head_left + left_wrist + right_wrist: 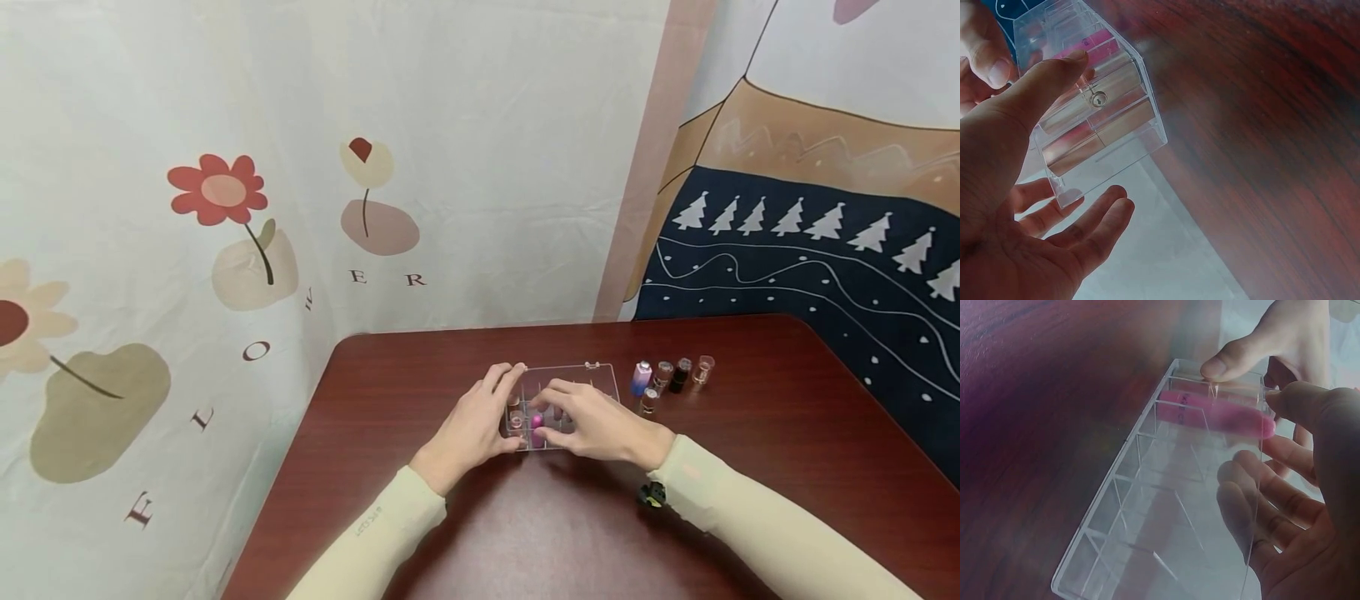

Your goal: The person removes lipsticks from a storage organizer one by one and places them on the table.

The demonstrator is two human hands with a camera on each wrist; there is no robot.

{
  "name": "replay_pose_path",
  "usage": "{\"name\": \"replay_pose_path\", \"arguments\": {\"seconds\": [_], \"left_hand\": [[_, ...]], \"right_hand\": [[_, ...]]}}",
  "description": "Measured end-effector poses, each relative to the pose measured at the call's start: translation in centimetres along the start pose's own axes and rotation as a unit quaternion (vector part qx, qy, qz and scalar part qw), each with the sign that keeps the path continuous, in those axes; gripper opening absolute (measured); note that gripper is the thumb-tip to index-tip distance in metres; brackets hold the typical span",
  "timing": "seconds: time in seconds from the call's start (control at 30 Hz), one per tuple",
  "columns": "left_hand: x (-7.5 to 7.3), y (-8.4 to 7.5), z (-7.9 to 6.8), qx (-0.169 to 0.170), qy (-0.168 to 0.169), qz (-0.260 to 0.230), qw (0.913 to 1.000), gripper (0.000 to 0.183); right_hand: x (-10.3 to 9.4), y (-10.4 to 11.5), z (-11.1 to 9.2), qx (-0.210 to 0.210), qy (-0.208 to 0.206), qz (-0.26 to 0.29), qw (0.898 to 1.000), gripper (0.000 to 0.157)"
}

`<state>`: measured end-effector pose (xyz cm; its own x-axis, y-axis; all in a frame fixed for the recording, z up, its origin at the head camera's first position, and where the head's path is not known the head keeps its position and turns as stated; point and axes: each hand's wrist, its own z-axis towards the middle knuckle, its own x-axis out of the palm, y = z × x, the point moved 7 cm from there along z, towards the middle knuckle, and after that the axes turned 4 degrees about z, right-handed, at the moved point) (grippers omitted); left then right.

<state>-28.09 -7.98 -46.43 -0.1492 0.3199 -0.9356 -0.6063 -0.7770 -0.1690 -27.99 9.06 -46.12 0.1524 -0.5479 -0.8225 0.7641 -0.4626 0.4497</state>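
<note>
A clear compartmented organizer (558, 367) sits on the table in front of me. My left hand (474, 415) grips its left end, the thumb on the near side and fingers reaching to the far edge. Inside, a bright pink lipstick-like tube (1216, 415) stands in a compartment near that end. Clear and beige tubes (1124, 122) fill compartments beside it, under the left thumb. My right hand (603, 422) hovers over the organizer, thumb and index finger spread either side of the pink tube's top. Its other fingers show through the clear wall in the right wrist view.
Right of the organizer stand a pink-and-blue tube (641, 378), a black tube (680, 377), a clear cup-like piece (703, 370) and other small clear-capped tubes (650, 401). The reddish-brown table (360, 467) meets printed curtains (480, 200) behind it.
</note>
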Motion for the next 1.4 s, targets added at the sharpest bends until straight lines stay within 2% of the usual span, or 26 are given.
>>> {"name": "replay_pose_path", "arguments": {"seconds": [0.3,0.73,1.4], "left_hand": [[0.1,-0.1,-0.1,0.007,-0.008,0.001,0.9999,0.12],[0.1,0.0,-0.1,-0.004,-0.001,-0.007,1.0,0.118],[0.0,-0.1,-0.1,0.001,-0.002,0.001,1.0,0.118]], "right_hand": [[0.6,-0.1,0.1,-0.011,-0.006,-0.01,1.0,0.025],[0.7,0.5,0.4,-0.036,-0.018,0.0,0.999,0.009],[-1.1,1.2,0.5,-0.039,-0.044,-0.003,0.998,0.009]]}}
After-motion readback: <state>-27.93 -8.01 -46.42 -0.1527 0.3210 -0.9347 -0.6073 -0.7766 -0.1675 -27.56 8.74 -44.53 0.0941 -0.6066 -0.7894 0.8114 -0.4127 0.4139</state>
